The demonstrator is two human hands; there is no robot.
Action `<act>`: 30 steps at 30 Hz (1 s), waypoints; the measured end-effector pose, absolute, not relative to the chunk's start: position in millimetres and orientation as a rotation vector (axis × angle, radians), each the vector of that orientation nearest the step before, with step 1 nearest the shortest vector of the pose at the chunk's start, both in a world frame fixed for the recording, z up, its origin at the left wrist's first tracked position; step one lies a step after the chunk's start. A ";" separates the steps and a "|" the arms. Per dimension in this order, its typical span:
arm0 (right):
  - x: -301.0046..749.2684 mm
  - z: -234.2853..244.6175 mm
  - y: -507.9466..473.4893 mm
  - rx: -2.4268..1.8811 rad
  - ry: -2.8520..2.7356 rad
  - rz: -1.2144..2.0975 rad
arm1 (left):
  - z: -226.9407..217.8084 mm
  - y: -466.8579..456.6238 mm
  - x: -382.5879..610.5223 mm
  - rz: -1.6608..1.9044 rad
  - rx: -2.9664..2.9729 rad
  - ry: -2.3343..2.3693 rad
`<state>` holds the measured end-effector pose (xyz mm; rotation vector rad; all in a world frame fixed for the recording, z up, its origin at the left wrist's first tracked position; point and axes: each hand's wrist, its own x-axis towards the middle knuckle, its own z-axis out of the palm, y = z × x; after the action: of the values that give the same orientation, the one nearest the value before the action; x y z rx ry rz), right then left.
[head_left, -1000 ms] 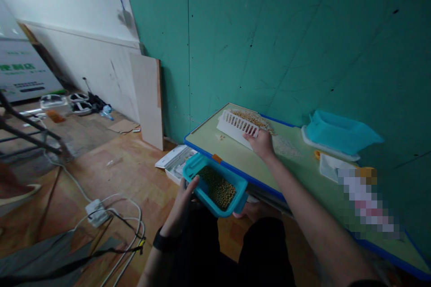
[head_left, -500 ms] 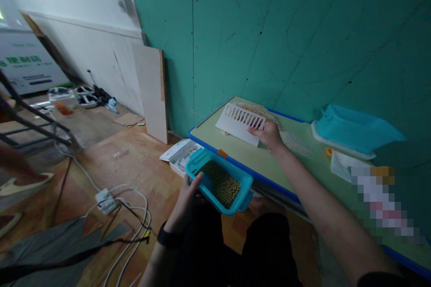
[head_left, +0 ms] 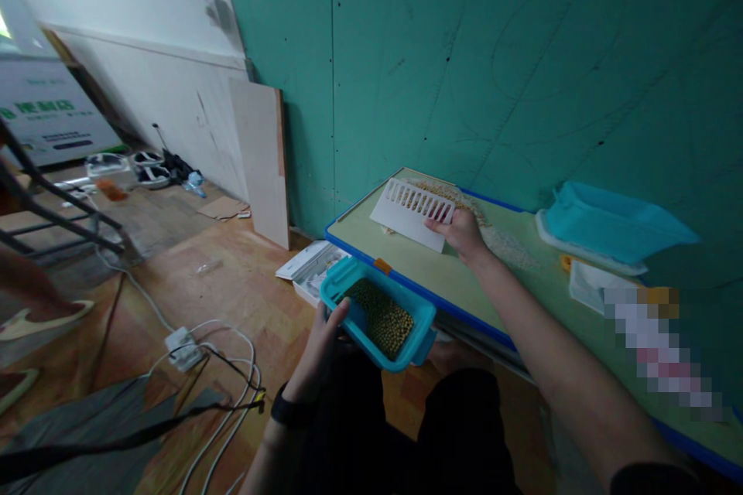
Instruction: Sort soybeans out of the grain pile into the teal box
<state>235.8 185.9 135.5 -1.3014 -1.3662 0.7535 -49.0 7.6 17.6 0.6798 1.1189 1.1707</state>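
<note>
With my left hand (head_left: pixel 328 329) I grip the left side of a blue plastic container (head_left: pixel 421 325), thumb over its rim. Inside it lie green beans (head_left: pixel 371 298) and, toward the right end, yellow beans (head_left: pixel 395 329). The container is tilted and held below the table's front edge. My right hand (head_left: pixel 461 232) pinches the right end of a white slotted scraper (head_left: pixel 406 220), held slanted over the tabletop. Behind the scraper, yellow beans (head_left: pixel 435 189) and pale grains (head_left: pixel 505 244) are spread on the table, partly hidden by it.
The blue-edged table (head_left: pixel 348 226) stands against a green wall. At its right are another blue container (head_left: pixel 615 220) and a white item (head_left: pixel 592 286). A white box (head_left: pixel 305 274) sits beside the table. Cables and a power strip (head_left: pixel 184 348) lie on the floor; another person's foot (head_left: pixel 49 317) is at left.
The scraper and my right hand have shifted very slightly left. My left hand and the container look the same.
</note>
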 end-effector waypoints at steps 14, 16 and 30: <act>228.3 141.4 179.4 -1.248 -1.450 0.862 | 9.3 9.9 -49.2 1.185 0.703 1.101; 226.8 142.5 178.2 -1.237 -1.444 0.883 | 7.9 10.4 -49.5 1.182 0.719 1.100; 224.3 144.9 170.4 -1.195 -1.470 1.001 | 5.2 11.3 -48.9 1.199 0.675 1.104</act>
<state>224.3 170.4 144.9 -1.1955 -1.4704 1.0012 -48.9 11.3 5.2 0.6755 1.1035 1.1990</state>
